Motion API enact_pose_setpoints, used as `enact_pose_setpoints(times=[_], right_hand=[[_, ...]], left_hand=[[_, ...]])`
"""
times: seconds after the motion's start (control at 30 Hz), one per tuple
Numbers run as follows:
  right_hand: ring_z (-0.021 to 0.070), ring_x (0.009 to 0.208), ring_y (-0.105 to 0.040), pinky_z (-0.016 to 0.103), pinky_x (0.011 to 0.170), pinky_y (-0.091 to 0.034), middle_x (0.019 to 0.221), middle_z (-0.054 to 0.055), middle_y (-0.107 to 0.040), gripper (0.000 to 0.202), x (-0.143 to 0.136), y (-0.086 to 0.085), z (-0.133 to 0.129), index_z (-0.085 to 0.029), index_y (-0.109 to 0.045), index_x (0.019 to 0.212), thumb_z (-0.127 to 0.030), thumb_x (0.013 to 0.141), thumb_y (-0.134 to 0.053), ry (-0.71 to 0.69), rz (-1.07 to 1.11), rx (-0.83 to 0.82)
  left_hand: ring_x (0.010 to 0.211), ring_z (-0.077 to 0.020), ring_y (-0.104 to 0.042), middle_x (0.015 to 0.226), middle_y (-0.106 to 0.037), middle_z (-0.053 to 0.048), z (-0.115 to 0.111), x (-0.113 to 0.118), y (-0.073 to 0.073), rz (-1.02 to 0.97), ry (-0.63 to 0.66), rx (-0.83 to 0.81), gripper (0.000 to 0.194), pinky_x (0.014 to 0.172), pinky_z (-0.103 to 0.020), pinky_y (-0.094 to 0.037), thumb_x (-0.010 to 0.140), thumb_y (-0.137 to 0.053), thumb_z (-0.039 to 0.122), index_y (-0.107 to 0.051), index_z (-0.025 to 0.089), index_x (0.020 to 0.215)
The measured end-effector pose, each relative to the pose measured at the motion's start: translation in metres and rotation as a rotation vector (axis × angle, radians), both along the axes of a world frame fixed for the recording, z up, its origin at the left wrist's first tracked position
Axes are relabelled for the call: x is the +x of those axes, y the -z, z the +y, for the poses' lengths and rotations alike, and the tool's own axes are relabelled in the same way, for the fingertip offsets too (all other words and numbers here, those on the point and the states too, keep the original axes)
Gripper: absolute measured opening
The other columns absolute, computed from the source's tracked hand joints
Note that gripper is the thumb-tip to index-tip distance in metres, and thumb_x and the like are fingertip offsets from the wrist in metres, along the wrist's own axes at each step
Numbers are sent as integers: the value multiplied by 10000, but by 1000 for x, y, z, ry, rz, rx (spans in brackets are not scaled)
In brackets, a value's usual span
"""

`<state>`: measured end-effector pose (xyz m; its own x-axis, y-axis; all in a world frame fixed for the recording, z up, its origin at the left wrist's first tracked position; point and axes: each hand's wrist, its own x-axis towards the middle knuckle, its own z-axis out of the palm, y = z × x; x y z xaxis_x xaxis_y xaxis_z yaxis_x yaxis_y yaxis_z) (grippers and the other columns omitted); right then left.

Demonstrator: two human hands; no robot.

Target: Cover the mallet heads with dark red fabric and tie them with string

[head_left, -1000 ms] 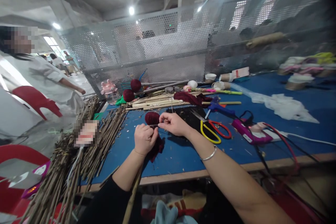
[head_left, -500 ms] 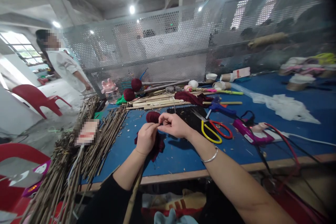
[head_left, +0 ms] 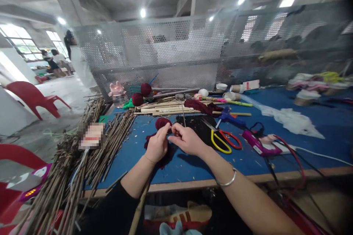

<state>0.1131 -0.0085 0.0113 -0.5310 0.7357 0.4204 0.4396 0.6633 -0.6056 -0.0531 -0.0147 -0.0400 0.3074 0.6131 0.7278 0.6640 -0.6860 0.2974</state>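
Observation:
My left hand (head_left: 157, 146) is closed in a pinch above the blue table. My right hand (head_left: 188, 140) faces it, fingers curled and tips close to the left fingertips; whatever lies between them is too small to make out. Just beyond the fingers sits a dark red yarn-like ball (head_left: 163, 122). Dark red cloth (head_left: 149, 140) shows under and beside my left hand. A thin wooden stick (head_left: 139, 205) runs from my lap up beneath my left wrist, its upper end hidden. Scissors (head_left: 222, 141) with yellow and red handles lie right of my right hand, partly on a black pad (head_left: 197, 126).
Bundled twigs (head_left: 111, 147) cover the table's left side. Along the back lie pale sticks (head_left: 165, 108) and more dark red balls (head_left: 146, 89). At right are a blue glue gun (head_left: 231, 118), a purple power strip (head_left: 257, 143) with cables, and white plastic film (head_left: 295, 121).
My right fingertips have shifted and bent away slightly from the left ones; my left hand has turned a little. The view has shifted slightly. The standing person has moved farther behind the mesh screen.

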Motion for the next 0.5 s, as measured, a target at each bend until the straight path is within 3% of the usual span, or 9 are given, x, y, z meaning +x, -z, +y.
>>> enact_pose_setpoints(times=[0.07,0.13,0.23,0.33,0.4,0.5], right_hand=[[91,520,-373,217,526,-290,598,-53,-423,233,-3,-1,-8,-197,-404,774,-408,832,-483,21,4,12],[97,535,-396,215,532,-307,607,-46,-449,225,-2,-2,-11,-197,-421,777,-408,838,-474,3,-26,7],[115,584,-466,221,567,-351,659,-18,-534,220,17,-2,4,-192,-482,803,-403,851,-442,90,-52,37],[166,750,-553,262,692,-406,825,61,-618,224,65,3,43,-164,-545,873,-313,868,-377,515,-29,124],[223,866,-565,314,774,-412,928,133,-623,202,105,11,73,-120,-584,904,-211,792,-443,818,-223,113],[340,1015,-525,426,796,-420,1079,240,-564,367,155,27,105,-67,-583,1035,-185,692,-535,1133,-564,-56]], left_hand=[[1041,-185,-556,1157,-587,-102,0,0,0,67,33,-61,465,827,-284,-469,803,-438,172,-419,175,1268],[895,-186,-603,987,-653,-73,1,1,0,111,7,-127,320,767,-296,-483,807,-456,191,-550,195,1113],[769,-177,-593,821,-657,-66,4,2,0,94,-43,-137,230,707,-301,-478,852,-401,186,-616,183,932],[775,-173,-570,802,-638,-78,6,2,0,69,4,-102,247,723,-299,-467,875,-373,193,-619,166,882],[785,-168,-561,819,-634,-79,8,3,0,61,56,-95,245,740,-296,-463,878,-374,191,-618,164,869],[810,-170,-553,845,-629,-82,9,3,1,31,58,-109,243,758,-302,-458,882,-374,197,-615,162,887]])
